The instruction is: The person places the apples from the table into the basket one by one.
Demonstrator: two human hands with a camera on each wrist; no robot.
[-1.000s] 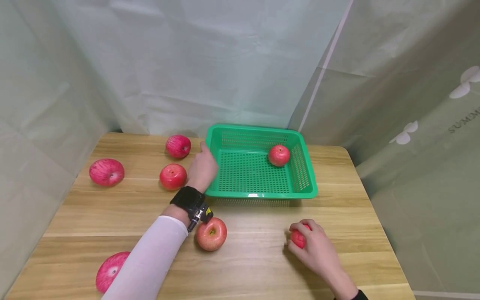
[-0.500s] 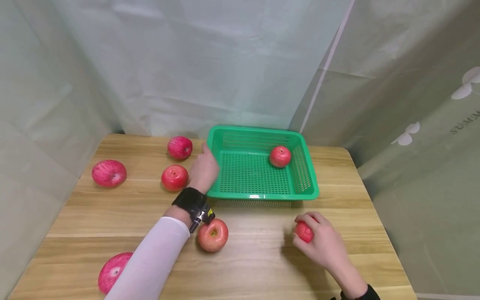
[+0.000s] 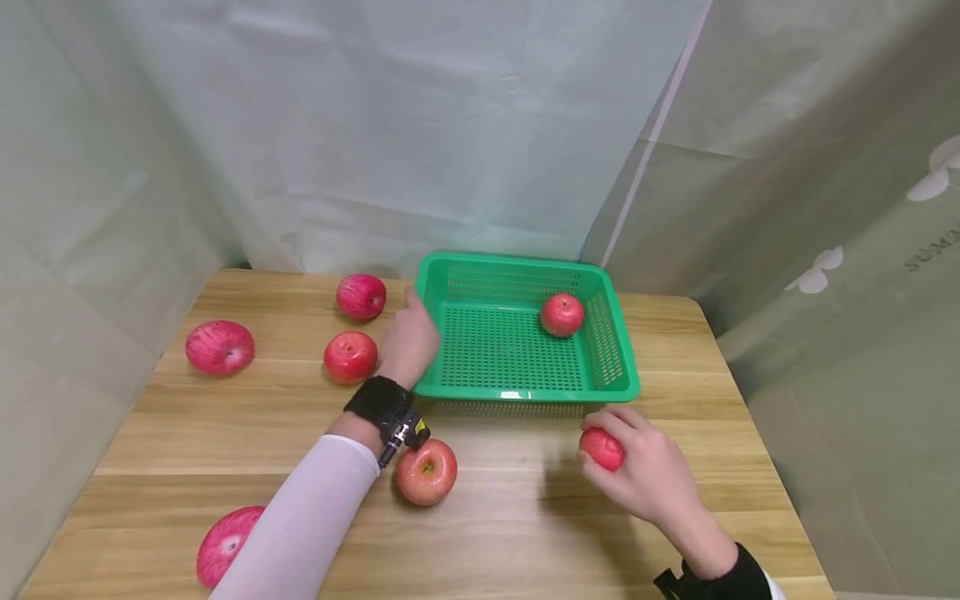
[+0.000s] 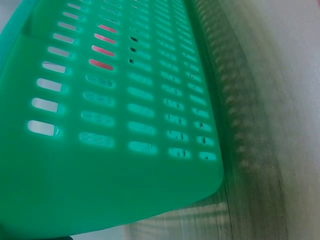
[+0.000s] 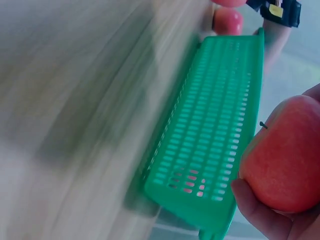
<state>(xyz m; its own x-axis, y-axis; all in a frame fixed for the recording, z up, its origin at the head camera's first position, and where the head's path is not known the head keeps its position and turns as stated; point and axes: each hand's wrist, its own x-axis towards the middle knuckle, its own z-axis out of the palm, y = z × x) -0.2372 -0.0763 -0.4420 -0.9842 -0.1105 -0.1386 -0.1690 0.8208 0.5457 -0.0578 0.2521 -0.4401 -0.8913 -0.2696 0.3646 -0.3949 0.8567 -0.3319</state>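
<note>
A green plastic basket [image 3: 517, 395] stands at the back of the wooden table with one red apple [image 3: 562, 315] in its right part. My left hand [image 3: 409, 342] grips the basket's left rim; its fingertips are hidden in the head view, and the left wrist view shows the slotted basket wall [image 4: 100, 185] up close. Off the table, just in front of the basket's right front corner, my right hand [image 3: 660, 471] holds a red apple [image 3: 602, 450]. Thumb and fingers wrap this apple's sides, and its stem shows in the right wrist view.
Two apples lie left of my left hand, one at the back [image 3: 361, 297] and one nearer [image 3: 350, 357]. Another apple [image 3: 220, 347] is at the far left. One apple [image 3: 427, 472] sits by my left wrist, and my sleeve partly covers another [image 3: 225, 546].
My right hand has lifted its apple off the table and moved it toward the basket's front right corner. The left hand stays at the basket's rim.
</note>
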